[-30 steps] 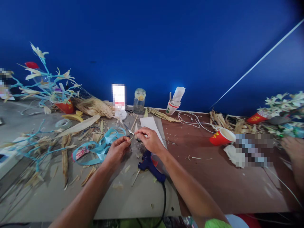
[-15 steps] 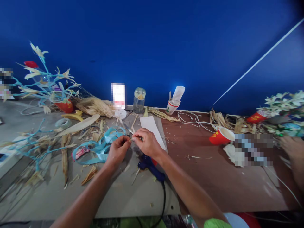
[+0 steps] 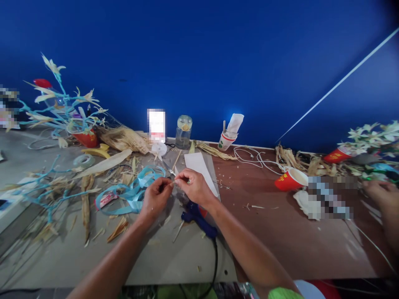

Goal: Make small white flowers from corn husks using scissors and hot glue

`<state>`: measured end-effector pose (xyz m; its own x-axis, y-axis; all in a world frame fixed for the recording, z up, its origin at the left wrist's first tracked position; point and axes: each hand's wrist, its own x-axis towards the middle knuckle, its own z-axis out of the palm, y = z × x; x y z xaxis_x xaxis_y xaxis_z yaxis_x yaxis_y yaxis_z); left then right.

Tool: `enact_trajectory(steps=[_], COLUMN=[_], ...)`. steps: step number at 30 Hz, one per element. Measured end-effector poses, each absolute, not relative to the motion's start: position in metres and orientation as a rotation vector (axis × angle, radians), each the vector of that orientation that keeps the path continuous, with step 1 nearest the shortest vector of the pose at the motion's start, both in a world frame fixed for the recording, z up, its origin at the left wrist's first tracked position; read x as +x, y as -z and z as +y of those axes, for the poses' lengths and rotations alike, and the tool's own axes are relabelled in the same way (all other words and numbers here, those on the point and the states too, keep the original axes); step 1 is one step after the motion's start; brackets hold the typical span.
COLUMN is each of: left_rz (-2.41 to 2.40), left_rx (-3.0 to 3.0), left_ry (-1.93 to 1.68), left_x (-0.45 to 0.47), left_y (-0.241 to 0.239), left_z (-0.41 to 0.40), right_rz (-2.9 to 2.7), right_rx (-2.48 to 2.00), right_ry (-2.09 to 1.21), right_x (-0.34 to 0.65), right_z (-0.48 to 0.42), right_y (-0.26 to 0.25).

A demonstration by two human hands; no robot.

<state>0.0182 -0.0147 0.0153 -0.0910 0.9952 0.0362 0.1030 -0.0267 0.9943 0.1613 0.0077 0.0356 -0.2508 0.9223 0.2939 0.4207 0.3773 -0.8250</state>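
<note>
My left hand and my right hand meet over the grey table, their fingertips pinched. Between them runs a thin straw-coloured strip, partly hidden by the fingers; both hands grip it. Just below my right hand lies a dark blue glue gun with a black cord. Loops of light blue ribbon lie left of my left hand. Behind the fingers I see scissors and a white sheet of paper. Dried corn husks are scattered to the left.
Light blue branches with pale husk flowers rise from a red cup. A glass jar and a white cup stand by the blue wall. Another red cup tips over at right. A co-worker's hand is at far right.
My hands stay pinched together with almost no movement. At far right, the co-worker's hand has shifted slightly left. The whole view has drifted a little.
</note>
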Motion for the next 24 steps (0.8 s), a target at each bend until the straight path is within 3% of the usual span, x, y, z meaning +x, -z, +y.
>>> enact_trajectory(steps=[24], left_rz=[0.952], left_rx=[0.756], left_ry=[-0.996], left_x=[0.0113], left_y=[-0.0093], left_z=[-0.0086], right_rz=[-1.929], right_rx=[-1.079], right_ry=[-0.767], right_x=[0.1650], right_z=[0.0054], right_y=[-0.0408])
